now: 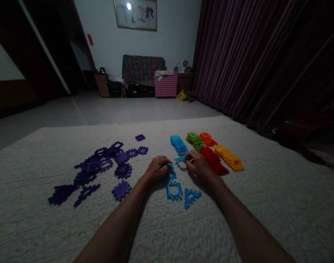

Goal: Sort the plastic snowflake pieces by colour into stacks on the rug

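Observation:
My left hand (158, 168) is closed on a small blue piece, over other blue pieces (172, 173) lying on the pale quilted cover. My right hand (196, 162) pinches a flat blue piece (180, 159) by its right end, held just above the cover. Nearer to me lie a blue square frame (174, 190) and a blue triangular frame (192, 196). Beyond the hands is a blue stack (179, 145). A red pile (214, 160) sits right beside my right hand.
Green (195, 140), orange (207, 139) and yellow (229, 157) piles lie at the right. Many purple pieces (92, 164) are scattered at the left. Farther off are a checkered cloth (166, 84) by the wall and a dark curtain (232, 54).

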A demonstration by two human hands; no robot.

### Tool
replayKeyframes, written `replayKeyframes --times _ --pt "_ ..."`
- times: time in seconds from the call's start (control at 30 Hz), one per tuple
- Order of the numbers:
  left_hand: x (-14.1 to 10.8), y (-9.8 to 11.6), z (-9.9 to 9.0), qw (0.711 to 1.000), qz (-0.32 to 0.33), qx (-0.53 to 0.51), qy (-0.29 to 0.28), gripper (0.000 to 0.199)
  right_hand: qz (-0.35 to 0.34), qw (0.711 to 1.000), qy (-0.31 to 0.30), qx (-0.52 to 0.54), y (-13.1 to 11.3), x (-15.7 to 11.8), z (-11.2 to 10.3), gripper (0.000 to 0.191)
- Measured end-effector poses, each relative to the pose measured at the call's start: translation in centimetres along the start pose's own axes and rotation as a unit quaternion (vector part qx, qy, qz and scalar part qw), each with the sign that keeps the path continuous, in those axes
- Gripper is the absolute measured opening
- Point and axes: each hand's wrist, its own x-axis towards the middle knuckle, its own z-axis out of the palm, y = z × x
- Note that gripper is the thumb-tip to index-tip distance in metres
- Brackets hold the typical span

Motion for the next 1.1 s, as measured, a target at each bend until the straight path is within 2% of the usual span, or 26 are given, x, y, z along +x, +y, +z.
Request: replayKeyframes --times 0.17,0.3,0.43,0.53,0.6,0.73,0.8,0.93,1.1 --pt "0.0 0.6 -0.4 1.0 -0.01 -0.01 -0.008 0.032 0.001 0.995 -0.084 -0.044 0.7 -0.9 0.2 0.027" --pt "-0.2 1.1 -0.6 1.0 -0.025 -0.014 -0.002 0.023 0.023 0.994 -0.074 -0.081 -0.1 -0.9 0.4 0.029" --pt "-0.2 1.2 -0.5 0.999 -0.034 -0.023 0.017 0.024 0.038 0.99 -0.069 -0.119 -1.3 -1.2 1.2 0.028" --pt "-0.3 0.9 -0.4 0.999 -0.025 -0.033 0.015 0.027 0.037 0.989 -0.068 -0.123 -1.1 -1.2 1.6 0.028" --pt "-0.3 0.7 -0.4 0.999 -0.014 -0.035 0.013 0.029 0.039 0.992 -0.042 -0.109 -0.5 -0.7 1.9 0.032" --pt "-0.3 0.6 -0.3 0.999 -0.013 -0.044 0.021 0.028 0.088 0.989 0.082 -0.081 1.2 0.9 2.6 0.049" --pt "-0.3 0.7 -0.3 0.998 -0.02 -0.047 0.022 0.027 0.107 0.984 0.121 -0.078 1.7 1.6 3.2 0.054" --pt "-0.2 0.7 -0.4 0.998 -0.019 -0.053 0.018 0.028 0.105 0.978 0.148 -0.102 2.0 2.2 4.3 0.056" --pt "-0.3 0.6 -0.3 0.998 -0.018 -0.047 0.027 0.027 0.109 0.976 0.144 -0.124 1.8 2.2 4.7 0.052"
